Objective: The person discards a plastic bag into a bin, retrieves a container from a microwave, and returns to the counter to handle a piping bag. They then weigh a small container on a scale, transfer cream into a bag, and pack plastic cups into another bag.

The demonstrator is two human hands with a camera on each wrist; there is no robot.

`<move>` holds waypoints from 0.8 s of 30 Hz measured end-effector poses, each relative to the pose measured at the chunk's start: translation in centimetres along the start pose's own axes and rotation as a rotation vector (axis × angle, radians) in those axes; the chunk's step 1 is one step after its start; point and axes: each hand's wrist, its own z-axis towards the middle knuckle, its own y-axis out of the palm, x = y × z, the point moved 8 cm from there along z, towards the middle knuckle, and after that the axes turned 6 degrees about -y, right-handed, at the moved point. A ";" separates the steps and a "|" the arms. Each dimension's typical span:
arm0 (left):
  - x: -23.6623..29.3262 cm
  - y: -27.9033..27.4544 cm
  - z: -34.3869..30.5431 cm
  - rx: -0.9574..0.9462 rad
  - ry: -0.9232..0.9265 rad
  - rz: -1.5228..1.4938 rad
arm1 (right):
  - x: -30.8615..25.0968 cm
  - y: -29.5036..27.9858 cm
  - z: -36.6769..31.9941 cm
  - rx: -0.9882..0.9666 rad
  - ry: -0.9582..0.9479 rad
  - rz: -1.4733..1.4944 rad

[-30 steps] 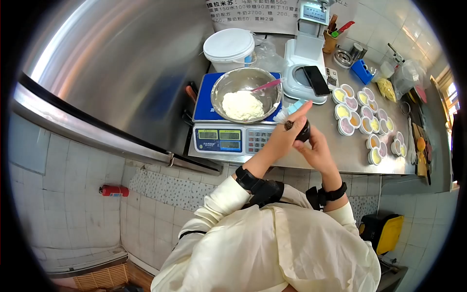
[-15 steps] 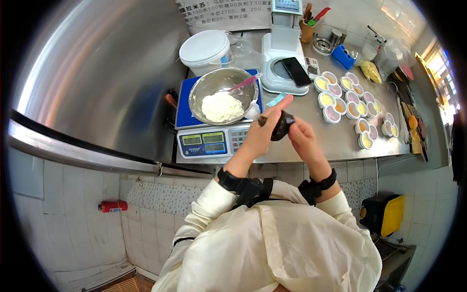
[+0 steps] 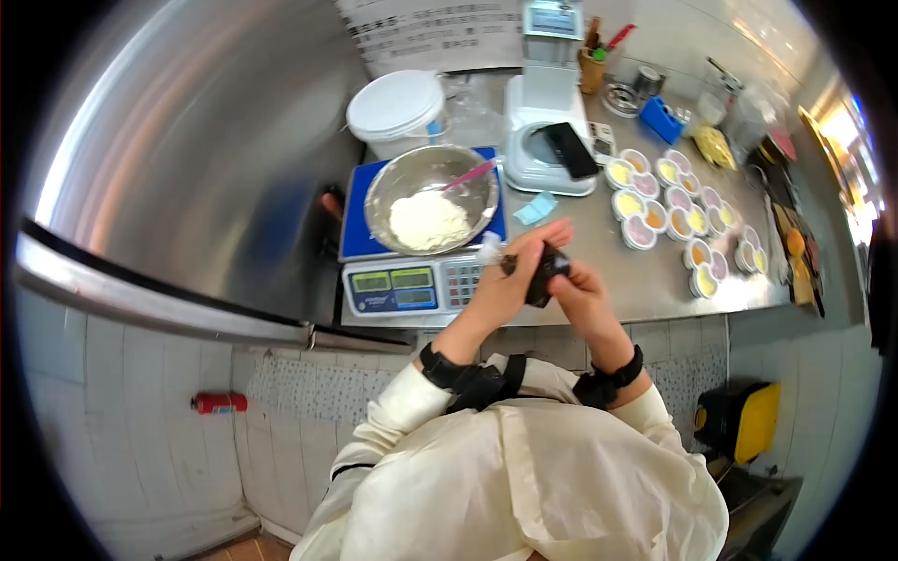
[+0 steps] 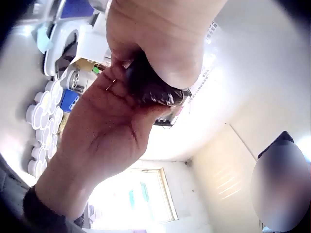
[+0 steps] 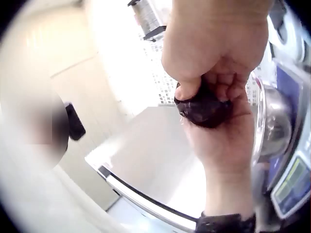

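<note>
A dark, glossy bundle [image 3: 546, 276], possibly a bag, is between both hands over the counter's front edge. My left hand [image 3: 498, 297] supports it against the palm, some fingers extended. The thumb and fingers of my right hand [image 3: 586, 297] pinch its right side. In the left wrist view the dark bundle [image 4: 150, 85] shows between the left hand [image 4: 155, 36] and the right palm [image 4: 104, 128]. In the right wrist view, the right thumb presses on the bundle [image 5: 206, 109], which rests in the left palm [image 5: 221, 145]. Its contents cannot be told.
Left of the hands, a steel bowl [image 3: 376, 217] with white cream and a pink-handled tool stands on a blue-topped scale [image 3: 391, 290]. Behind are a white bucket [image 3: 397, 110] and a white machine [image 3: 547, 98] bearing a phone [image 3: 570, 151]. Filled cups [image 3: 640, 232] stand at right.
The head view has shifted. The dark bundle looks rounded earlier and more angular now, turned between the hands. More of the light-blue piece on the counter shows beyond the left fingers.
</note>
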 end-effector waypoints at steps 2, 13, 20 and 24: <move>1.7 -0.8 -0.2 0.091 0.177 0.243 | -1.1 1.9 0.6 0.016 -0.063 0.014; 2.0 -4.7 -4.7 0.172 0.083 0.165 | 1.4 6.8 1.7 -0.264 0.109 -0.011; 1.5 -7.2 -7.5 0.223 0.104 0.414 | 5.0 6.5 2.2 -0.432 0.076 -0.594; 2.7 -10.7 -10.4 0.339 -0.028 0.569 | 5.0 9.3 2.1 -0.623 -0.038 -0.921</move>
